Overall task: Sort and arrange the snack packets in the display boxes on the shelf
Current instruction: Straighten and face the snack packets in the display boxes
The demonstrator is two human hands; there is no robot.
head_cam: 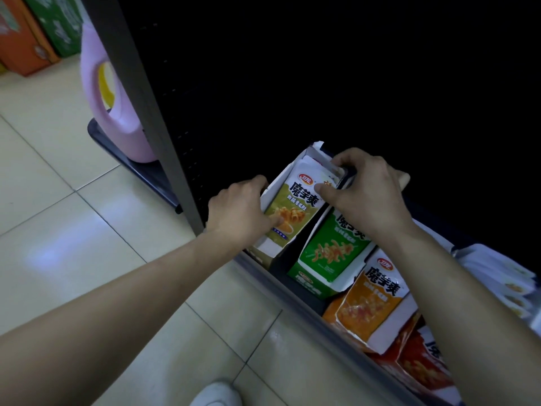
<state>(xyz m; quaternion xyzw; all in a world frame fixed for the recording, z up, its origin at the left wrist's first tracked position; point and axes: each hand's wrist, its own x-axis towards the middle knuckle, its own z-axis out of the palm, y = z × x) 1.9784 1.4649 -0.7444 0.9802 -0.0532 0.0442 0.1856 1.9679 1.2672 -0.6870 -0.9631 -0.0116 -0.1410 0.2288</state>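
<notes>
Glossy olive-green foil marks the snack packet (292, 212) at the centre of both grips. It stands tilted in a white cardboard display box (268, 247) at the left end of the shelf (295, 294). The left hand (237, 212) clasps the box's left wall, thumb pressed flat on the packet's printed face and fingers curled over the cardboard edge. The right hand (366, 189) pinches the tops of the packets at the box's back right corner, thumb on the front packet and fingers bent behind.

Right of this box stands a second box with a bright green packet (328, 253), partly under the right wrist. Beyond it are an orange packet (369, 306) and then a red packet (424, 367), all smooth, flat and rectangular, each in its own box.

Behind the olive box the shelf is dark. To its left rises a grey metal upright (140, 106), and past that a pink plastic jug (114, 104) with a handle sits on a low dark base. Cream floor tiles (58, 200) with a soft sheen lie below, with a white shoe (216, 394) near the bottom edge.
</notes>
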